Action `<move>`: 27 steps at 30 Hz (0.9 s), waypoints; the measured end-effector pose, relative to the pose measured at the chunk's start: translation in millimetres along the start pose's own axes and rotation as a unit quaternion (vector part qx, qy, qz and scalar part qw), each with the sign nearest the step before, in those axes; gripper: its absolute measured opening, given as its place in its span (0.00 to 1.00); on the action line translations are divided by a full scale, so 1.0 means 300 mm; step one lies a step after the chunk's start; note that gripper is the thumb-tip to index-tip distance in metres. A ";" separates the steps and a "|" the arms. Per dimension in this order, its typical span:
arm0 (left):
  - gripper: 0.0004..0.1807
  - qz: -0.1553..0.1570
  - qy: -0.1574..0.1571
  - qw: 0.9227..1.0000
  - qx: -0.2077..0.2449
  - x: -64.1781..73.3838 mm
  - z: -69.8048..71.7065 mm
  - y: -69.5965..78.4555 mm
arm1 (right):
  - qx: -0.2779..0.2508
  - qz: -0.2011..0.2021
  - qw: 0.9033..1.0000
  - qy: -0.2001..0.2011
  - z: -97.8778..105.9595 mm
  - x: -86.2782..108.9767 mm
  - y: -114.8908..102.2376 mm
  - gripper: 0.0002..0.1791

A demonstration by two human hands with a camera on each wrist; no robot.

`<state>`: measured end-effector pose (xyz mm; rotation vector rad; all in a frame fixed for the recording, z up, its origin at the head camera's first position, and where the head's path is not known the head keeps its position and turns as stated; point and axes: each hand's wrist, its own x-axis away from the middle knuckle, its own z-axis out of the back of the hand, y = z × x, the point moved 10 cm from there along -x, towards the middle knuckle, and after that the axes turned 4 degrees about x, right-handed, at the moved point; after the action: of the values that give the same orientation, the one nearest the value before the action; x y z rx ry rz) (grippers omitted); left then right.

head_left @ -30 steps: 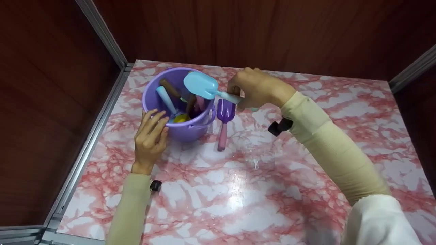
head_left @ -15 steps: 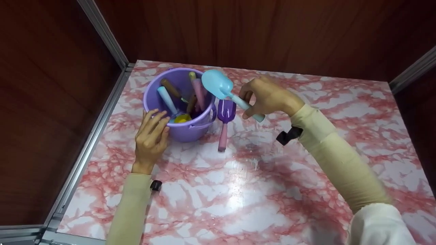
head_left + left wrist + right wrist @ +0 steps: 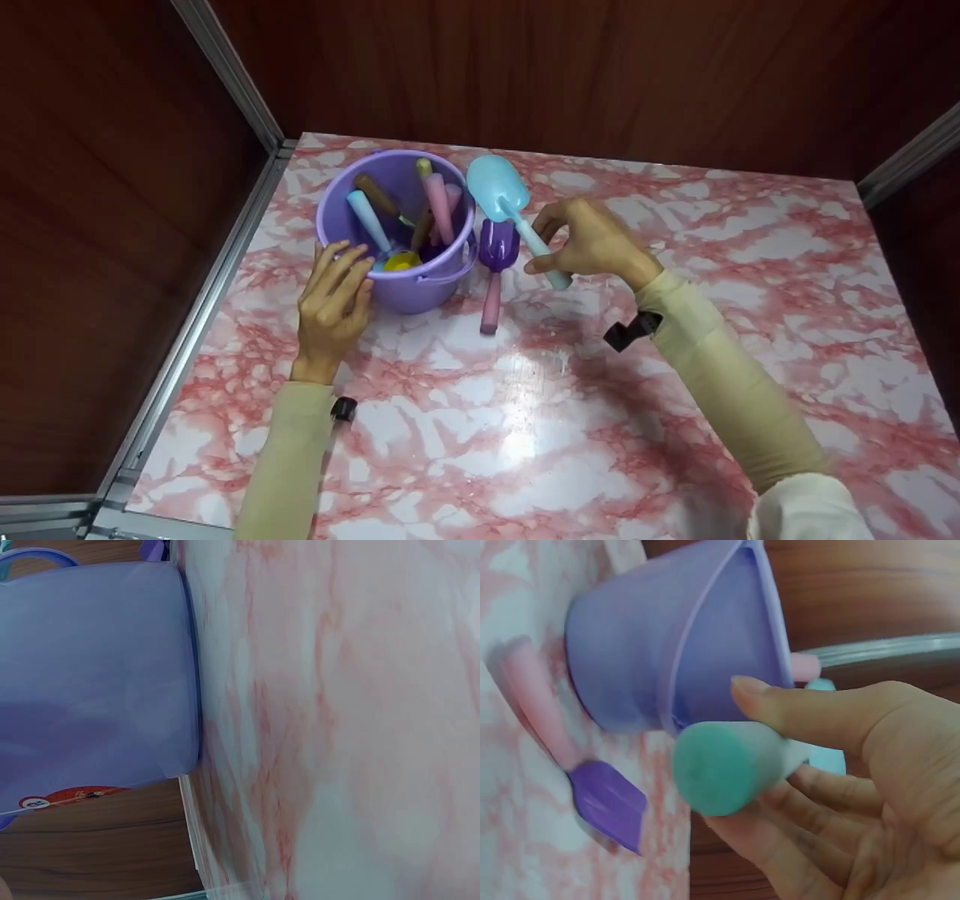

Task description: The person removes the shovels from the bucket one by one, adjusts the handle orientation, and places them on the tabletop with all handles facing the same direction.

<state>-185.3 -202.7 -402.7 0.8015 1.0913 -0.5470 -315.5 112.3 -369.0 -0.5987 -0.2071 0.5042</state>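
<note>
My right hand (image 3: 596,244) pinches a light blue toy shovel (image 3: 495,182) by its pale handle, thumb on one side and fingers on the other. In the right wrist view, the handle's teal end (image 3: 714,769) faces the camera. The shovel's scoop points away, just right of a purple bucket (image 3: 412,292). My left hand (image 3: 330,315) holds the bucket's near left rim, fingertips over the edge and thumb outside. Several tool handles stand in the bucket, among them a pink handle (image 3: 439,206) and a light blue handle (image 3: 367,220). A yellow piece (image 3: 402,261) lies inside too.
A purple shovel (image 3: 499,244) with a pink handle lies on the marbled table (image 3: 450,450), right beside the bucket and partly under the held shovel in the head view. Dark wood panels (image 3: 562,75) enclose the table at the back and sides, with metal framing (image 3: 225,82) at the left corner.
My right hand has drawn the light blue shovel from over the bucket to the right, turning its handle toward me. My left hand stays on the bucket rim.
</note>
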 end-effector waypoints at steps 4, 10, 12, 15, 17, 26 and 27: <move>0.17 -0.001 0.002 1.000 0.001 0.001 -0.002 0.000 | -0.067 -0.039 0.997 0.013 -0.041 0.019 0.059 0.23; 0.18 -0.001 0.005 1.000 -0.001 0.003 -0.002 -0.001 | -0.148 -0.081 0.985 0.024 -0.099 0.037 0.131 0.25; 0.18 -0.002 0.006 1.000 -0.003 0.001 -0.001 -0.001 | -0.166 -0.087 0.982 0.030 -0.115 0.037 0.148 0.24; 0.17 -0.001 0.011 1.000 -0.003 -0.001 0.005 -0.002 | -0.205 -0.100 0.973 0.036 -0.144 0.036 0.170 0.24; 0.17 0.000 0.012 1.000 -0.001 -0.002 0.006 -0.002 | -0.230 -0.109 0.966 0.040 -0.163 0.037 0.186 0.26; 0.17 0.006 0.011 1.000 0.000 0.004 0.001 -0.001 | -0.282 -0.151 0.946 0.055 -0.235 0.061 0.250 0.28; 0.17 0.007 0.011 1.000 0.002 0.006 0.000 -0.002 | -0.285 -0.156 0.944 0.058 -0.241 0.063 0.257 0.28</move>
<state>-185.2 -203.1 -404.4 0.8197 1.1047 -0.5283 -305.6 141.6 -471.9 -1.1356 -0.3332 0.0914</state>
